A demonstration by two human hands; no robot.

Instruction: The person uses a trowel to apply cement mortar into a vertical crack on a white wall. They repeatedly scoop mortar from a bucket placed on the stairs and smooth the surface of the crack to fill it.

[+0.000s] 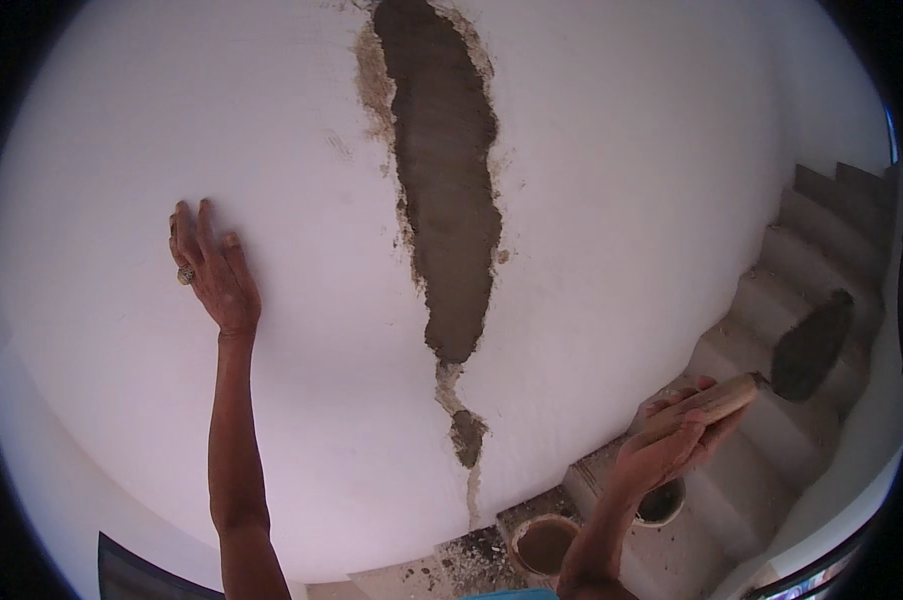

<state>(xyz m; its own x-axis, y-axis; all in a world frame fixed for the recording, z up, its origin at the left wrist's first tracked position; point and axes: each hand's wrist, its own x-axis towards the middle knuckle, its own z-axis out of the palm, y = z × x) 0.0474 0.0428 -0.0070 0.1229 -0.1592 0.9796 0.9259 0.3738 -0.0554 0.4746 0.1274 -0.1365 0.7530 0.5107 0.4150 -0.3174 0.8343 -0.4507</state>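
Left hand rests flat, fingers spread, on the white plastered wall. Right hand grips a wooden-handled mortar-loaded trowel, right of the long grey wet-mortar patch; grey concrete stairs beyond.

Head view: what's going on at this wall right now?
A person is patching a long crack in a white wall. The left hand, wearing a ring, rests flat on the wall. The right hand holds a wooden-handled trowel loaded with grey mortar, away from the wall. The upper crack holds a strip of wet grey mortar; the thin lower part is mostly unfilled. Two round bowls sit on the concrete stairs below.
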